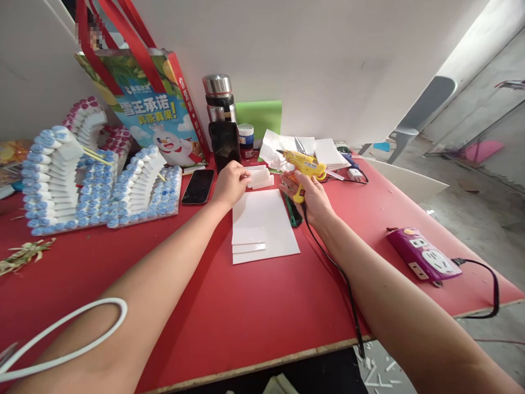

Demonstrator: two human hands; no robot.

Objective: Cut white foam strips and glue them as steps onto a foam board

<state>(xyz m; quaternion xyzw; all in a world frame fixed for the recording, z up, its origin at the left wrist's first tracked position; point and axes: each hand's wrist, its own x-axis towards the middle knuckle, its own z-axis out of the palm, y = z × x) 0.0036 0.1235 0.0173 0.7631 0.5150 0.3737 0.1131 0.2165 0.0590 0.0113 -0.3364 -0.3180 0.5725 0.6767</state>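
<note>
Nearest, a curved white strip (pixel 69 336) lies on the red table (pixel 229 317) by the left elbow. A black cord (pixel 342 276) runs from the table's front edge up along the right forearm. Well to the right lies a purple power strip (pixel 422 257) with its own cable.

Mid-table, between the two arms, a small stack of white sheets (pixel 262 224) lies flat. A dark green-edged tool (pixel 292 212) lies just beside it, partly under the right hand.

Just beyond the sheets, the left hand (pixel 230 183) has its fingers closed on the near end of a white foam block (pixel 260 178), which rests on the table. The right hand (pixel 314 198) is clenched round the grip of a yellow glue gun (pixel 304 164), whose nozzle points left, just above and behind the block.

Left of the left hand lies a black phone (pixel 198 186), then a blue-and-white stepped model (pixel 82 180). Against the wall stand a second phone (pixel 224 143), a steel flask (pixel 219 98), a small jar (pixel 246 137), a green sheet (pixel 260 116), loose papers (pixel 324 150) and a printed bag (pixel 159 117).
</note>
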